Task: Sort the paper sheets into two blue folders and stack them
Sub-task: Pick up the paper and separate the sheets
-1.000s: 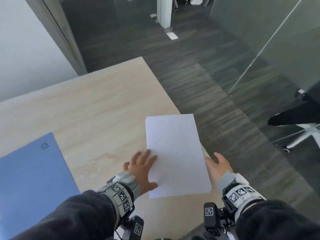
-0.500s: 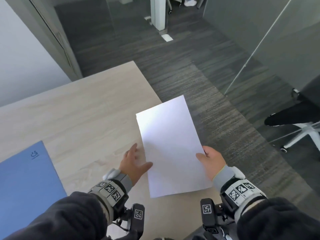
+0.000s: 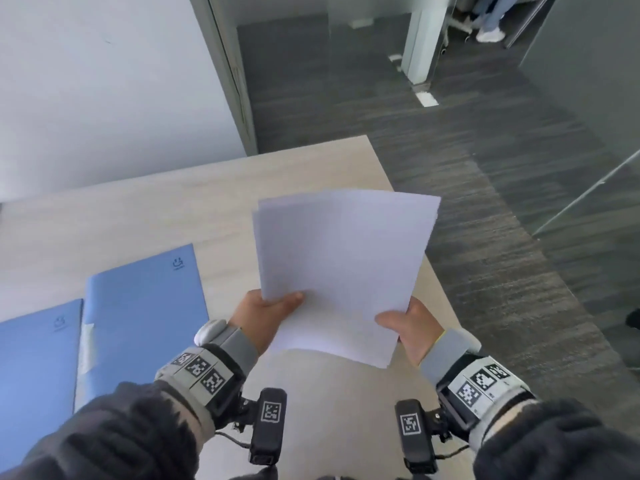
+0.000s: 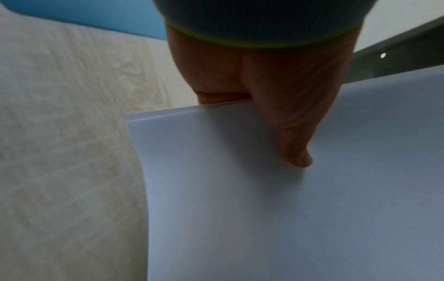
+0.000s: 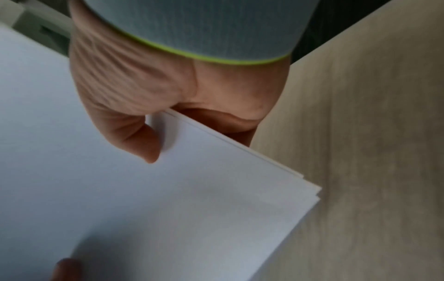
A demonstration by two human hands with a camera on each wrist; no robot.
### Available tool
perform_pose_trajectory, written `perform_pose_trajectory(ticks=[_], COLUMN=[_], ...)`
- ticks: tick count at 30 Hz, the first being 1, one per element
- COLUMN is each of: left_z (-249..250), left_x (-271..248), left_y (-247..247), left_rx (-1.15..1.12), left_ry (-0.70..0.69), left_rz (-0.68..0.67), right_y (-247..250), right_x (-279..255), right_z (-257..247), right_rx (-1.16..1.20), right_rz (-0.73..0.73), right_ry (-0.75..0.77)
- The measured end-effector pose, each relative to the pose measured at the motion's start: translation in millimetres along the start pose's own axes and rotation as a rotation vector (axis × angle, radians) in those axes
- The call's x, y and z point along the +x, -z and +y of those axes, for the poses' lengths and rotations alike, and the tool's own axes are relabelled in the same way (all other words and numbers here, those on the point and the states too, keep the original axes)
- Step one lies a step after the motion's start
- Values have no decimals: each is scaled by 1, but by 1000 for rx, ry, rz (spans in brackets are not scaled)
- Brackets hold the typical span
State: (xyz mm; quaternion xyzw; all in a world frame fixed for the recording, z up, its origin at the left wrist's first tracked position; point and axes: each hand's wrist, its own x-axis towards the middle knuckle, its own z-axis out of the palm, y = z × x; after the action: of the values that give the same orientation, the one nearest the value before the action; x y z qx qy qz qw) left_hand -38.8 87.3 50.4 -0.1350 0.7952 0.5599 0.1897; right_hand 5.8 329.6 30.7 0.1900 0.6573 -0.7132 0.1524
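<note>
A stack of white paper sheets (image 3: 343,268) is lifted off the light wooden table (image 3: 138,209) near its right edge. My left hand (image 3: 268,311) pinches the stack's near left side, thumb on top (image 4: 298,133). My right hand (image 3: 407,325) pinches the near right corner, thumb on top (image 5: 134,131), fingers underneath. The sheets (image 5: 192,209) fan slightly at their edges. Two blue folders lie shut on the table to the left: one (image 3: 145,317) just beside my left wrist, the other (image 3: 34,379) at the frame's left edge.
The table's right edge (image 3: 433,271) runs just under the paper, with dark carpet floor (image 3: 502,220) beyond. A white wall (image 3: 104,81) and grey door frame (image 3: 232,74) stand behind the table. A person's legs (image 3: 488,19) show far back.
The paper stack lay on the table with my left hand flat on it; both hands then gripped it and raised it off the table. My view has swung left, showing both folders.
</note>
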Motion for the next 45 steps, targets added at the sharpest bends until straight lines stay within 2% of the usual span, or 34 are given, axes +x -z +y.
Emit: perform_pose_trajectory(ticks=[3, 6, 10, 14, 23, 31, 35, 41, 45], left_z=[9, 4, -12, -24, -26, -30, -17, -8, -4], left_x=[-10, -12, -11, -15, -23, -21, -21, -10, -7], left_y=[20, 37, 43, 36, 26, 29, 31, 37, 42], left_rx=[24, -26, -76, -30, 9, -10, -34, -17, -51], left_ry=[-109, -140, -122, -80, -110, -119, -149, -138, -130], left_rz=[61, 70, 33, -16, -90, -65, -45, -42, -47], right_y=[-21, -33, -38, -36, -29, -28, -31, -32, -29], right_x=[3, 6, 5, -3, -18, -21, -14, -2, -3], right_z=[-11, -16, -11, 4, 13, 16, 12, 5, -7], right_rx=[-74, -164, -273, -302, -219, -189, -141, -143, -60], right_rz=[14, 74, 120, 153, 149, 176, 214, 183, 137], right_ry=[78, 104, 46, -1, 5, 26, 70, 76, 147])
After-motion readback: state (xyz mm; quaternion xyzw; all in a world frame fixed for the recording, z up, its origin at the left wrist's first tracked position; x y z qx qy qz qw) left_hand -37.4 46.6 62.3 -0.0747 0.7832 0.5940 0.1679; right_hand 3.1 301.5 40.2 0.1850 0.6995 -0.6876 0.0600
